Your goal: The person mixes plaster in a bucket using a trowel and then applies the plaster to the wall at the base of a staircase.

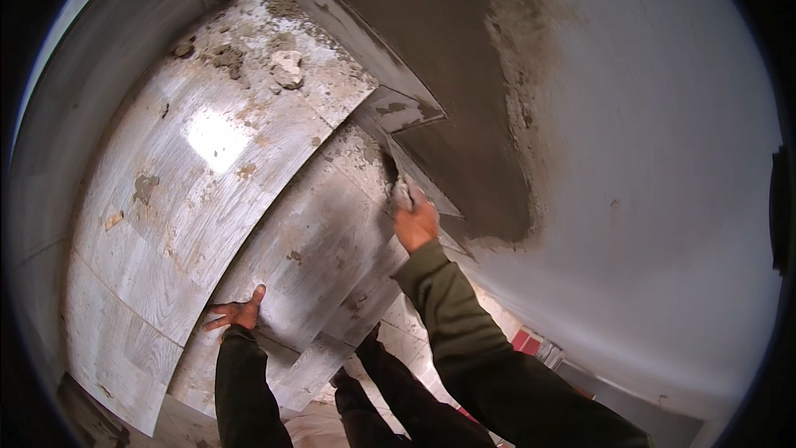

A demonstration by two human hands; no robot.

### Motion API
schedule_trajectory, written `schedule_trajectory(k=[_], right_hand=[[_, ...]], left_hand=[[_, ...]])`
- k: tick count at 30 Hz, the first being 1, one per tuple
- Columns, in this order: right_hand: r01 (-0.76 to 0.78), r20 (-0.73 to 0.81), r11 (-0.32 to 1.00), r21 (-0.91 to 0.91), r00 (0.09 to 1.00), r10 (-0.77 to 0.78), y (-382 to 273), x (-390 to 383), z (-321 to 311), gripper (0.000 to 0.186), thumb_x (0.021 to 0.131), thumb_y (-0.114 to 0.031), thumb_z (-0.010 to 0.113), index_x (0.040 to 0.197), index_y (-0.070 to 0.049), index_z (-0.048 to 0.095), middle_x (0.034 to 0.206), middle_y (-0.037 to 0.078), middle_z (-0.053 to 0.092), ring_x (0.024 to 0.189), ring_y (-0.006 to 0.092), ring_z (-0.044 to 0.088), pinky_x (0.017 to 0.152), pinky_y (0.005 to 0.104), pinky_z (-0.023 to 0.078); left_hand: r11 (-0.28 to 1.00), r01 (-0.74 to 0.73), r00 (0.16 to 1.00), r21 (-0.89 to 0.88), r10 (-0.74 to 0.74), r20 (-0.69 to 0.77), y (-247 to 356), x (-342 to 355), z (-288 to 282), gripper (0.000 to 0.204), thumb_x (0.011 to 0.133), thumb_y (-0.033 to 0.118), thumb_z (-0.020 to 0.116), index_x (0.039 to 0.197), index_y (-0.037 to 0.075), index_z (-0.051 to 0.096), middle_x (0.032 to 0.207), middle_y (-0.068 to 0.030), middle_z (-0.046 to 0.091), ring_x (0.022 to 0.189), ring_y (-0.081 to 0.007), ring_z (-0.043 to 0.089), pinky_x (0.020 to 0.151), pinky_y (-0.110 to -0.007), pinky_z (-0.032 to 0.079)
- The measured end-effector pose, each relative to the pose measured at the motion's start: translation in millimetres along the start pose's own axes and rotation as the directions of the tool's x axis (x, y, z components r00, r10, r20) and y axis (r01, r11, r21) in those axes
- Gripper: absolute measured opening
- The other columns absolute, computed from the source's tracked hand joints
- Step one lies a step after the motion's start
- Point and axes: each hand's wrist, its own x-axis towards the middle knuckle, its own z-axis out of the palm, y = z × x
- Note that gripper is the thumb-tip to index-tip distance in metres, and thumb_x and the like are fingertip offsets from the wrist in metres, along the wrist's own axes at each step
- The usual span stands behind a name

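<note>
My right hand (417,220) is closed around a small hand tool, mostly hidden by the fingers; its dark, flat end (390,168) points at the corner where the step meets the wall. Right beside it runs a stepped skirting tile (423,172) along the wall. My left hand (239,313) has its fingers spread and rests near the front edge of the upper step, holding nothing. Both arms wear dark green sleeves. Under my hands lies a lower step (311,236) faced with grey wood-look tile, dusty and smudged.
Mortar crumbs and a pale lump (287,69) lie on the upper step (157,224), whose edge overhangs the lower one. A band of brown-grey mortar (477,145) covers the wall above the skirting. A white wall (647,199) rises at right. My legs (390,382) stand below.
</note>
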Motion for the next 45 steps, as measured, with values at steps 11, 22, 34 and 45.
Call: schedule_trajectory(k=[11,22,34,45], right_hand=[[-0.066,-0.006,0.996,0.063,0.998,0.066,82,-16,-27,0.046,0.083,-0.018,0.051,0.128,-0.011,0.046,0.111,0.022,0.057,0.105,0.0345,0.054,0.092,0.0360,0.040],[-0.102,0.057,0.986,0.135,0.994,0.095,109,-27,-57,0.042,0.086,-0.016,0.051,0.126,-0.004,0.047,0.119,0.019,0.055,0.112,0.0288,0.051,0.095,0.0301,0.036],[-0.061,0.046,0.996,0.068,0.997,0.058,125,-11,-63,0.043,0.083,-0.021,0.051,0.125,-0.009,0.049,0.114,0.021,0.057,0.110,0.0337,0.052,0.093,0.0369,0.039],[-0.125,0.119,0.992,0.014,0.985,0.122,133,-19,-55,0.042,0.087,-0.009,0.054,0.128,-0.002,0.045,0.121,0.013,0.054,0.111,0.0176,0.049,0.094,0.0271,0.037]], left_hand=[[1.000,0.019,0.999,0.012,-0.019,0.040,4,2,4,0.153,0.042,0.086,0.057,0.131,-0.015,-0.014,0.134,-0.0411,-0.018,0.127,-0.0542,-0.013,0.107,-0.051,0.002],[0.998,0.045,0.997,0.044,-0.047,0.053,5,-3,-1,0.153,0.041,0.087,0.056,0.131,-0.013,-0.016,0.135,-0.0399,-0.019,0.128,-0.0539,-0.009,0.109,-0.046,0.007],[0.999,-0.017,0.996,0.045,0.013,0.093,9,4,1,0.152,0.041,0.085,0.059,0.133,-0.013,-0.013,0.137,-0.0367,-0.020,0.126,-0.0550,-0.016,0.107,-0.053,0.005],[0.998,-0.039,0.999,-0.051,0.041,0.030,1,21,19,0.151,0.043,0.088,0.054,0.133,-0.015,-0.010,0.139,-0.0362,-0.013,0.126,-0.0544,-0.015,0.104,-0.058,0.002]])
